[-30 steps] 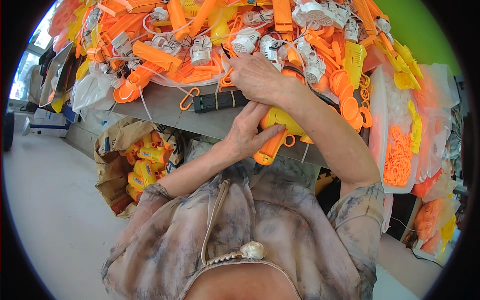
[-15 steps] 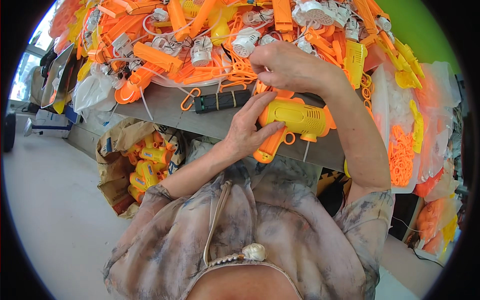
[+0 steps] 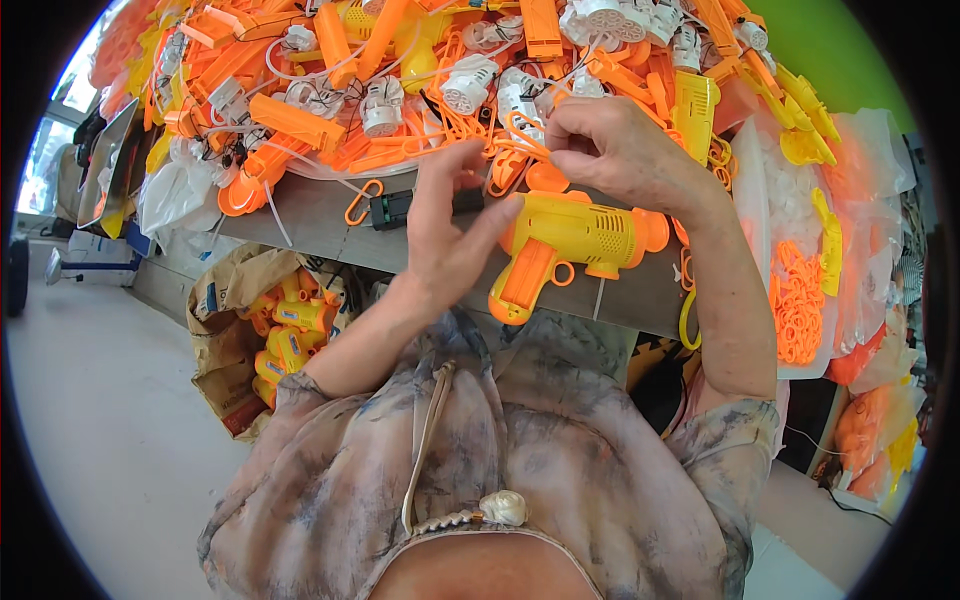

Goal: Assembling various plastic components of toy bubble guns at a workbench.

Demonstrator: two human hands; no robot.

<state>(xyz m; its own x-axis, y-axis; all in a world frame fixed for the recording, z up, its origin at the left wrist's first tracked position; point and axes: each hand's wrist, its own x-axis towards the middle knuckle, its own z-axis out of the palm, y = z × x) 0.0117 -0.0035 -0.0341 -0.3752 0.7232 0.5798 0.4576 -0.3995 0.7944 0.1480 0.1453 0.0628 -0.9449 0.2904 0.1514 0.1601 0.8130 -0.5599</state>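
Observation:
A yellow and orange toy gun (image 3: 575,235) lies on its side at the table's front edge, its handle toward me and its nozzle to the right. Beside its rear end is my left hand (image 3: 445,230), open, fingers raised and apart from the thumb; the thumb tip is close to the yellow shell, and I cannot tell if it touches. Above the toy, my right hand (image 3: 630,155) is closed in a pinch on an orange plastic hook (image 3: 525,135), partly hidden by the fingers. A black rectangular block (image 3: 392,210) lies behind my left hand, which covers part of it.
A heap of orange parts (image 3: 295,120) and white round motor units (image 3: 465,85) with wires fills the table's far side. At the right, a tub holds orange hooks (image 3: 797,310). A paper bag (image 3: 225,375) with yellow toy guns stands below the table's left.
My left hand has come off the toy gun and opened to its left. My right hand now shows an orange hook in its pinch. The view has shifted slightly.

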